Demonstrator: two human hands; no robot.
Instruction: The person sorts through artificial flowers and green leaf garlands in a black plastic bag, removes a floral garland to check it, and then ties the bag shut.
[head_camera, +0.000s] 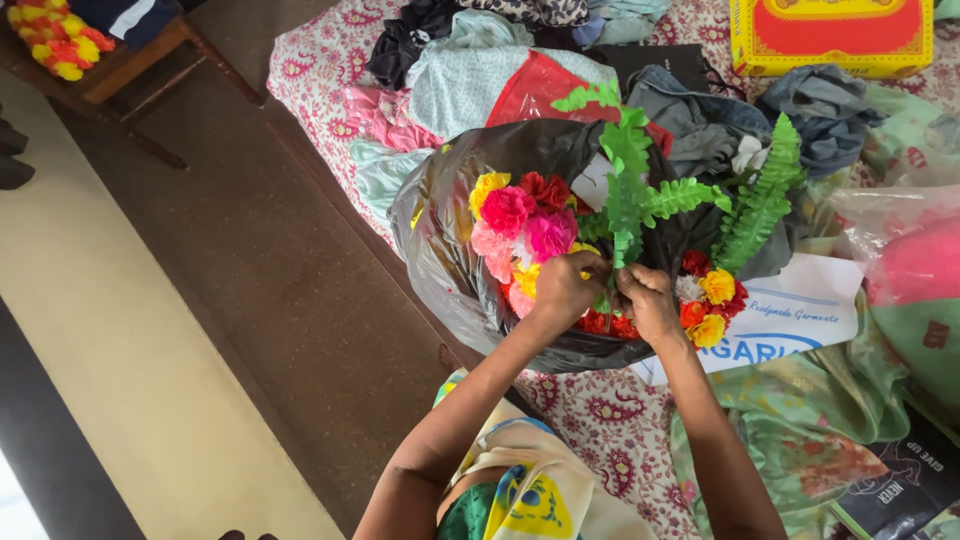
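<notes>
A crinkled black plastic bag (440, 240) lies on the paisley-printed bedspread (600, 420); artificial pink, red and yellow fabric flowers (520, 225) sit inside it, green plastic fern fronds (640, 190) to their right, heaped clothes (480, 70) behind.

Soft, even daylight, moderately bright; no hard shadows. Brightest patch at lower left corner, where the pale floor strip (120, 330) washes out toward white. Black plastic bag (450, 250) carries broad sheen and small glare spots on its folds. Colours saturated. Centre reasonably sharp; slight softness on the pink bundle (915, 265) at right edge. Mild wide-angle stretch toward corners; overall slight compression smear
</notes>
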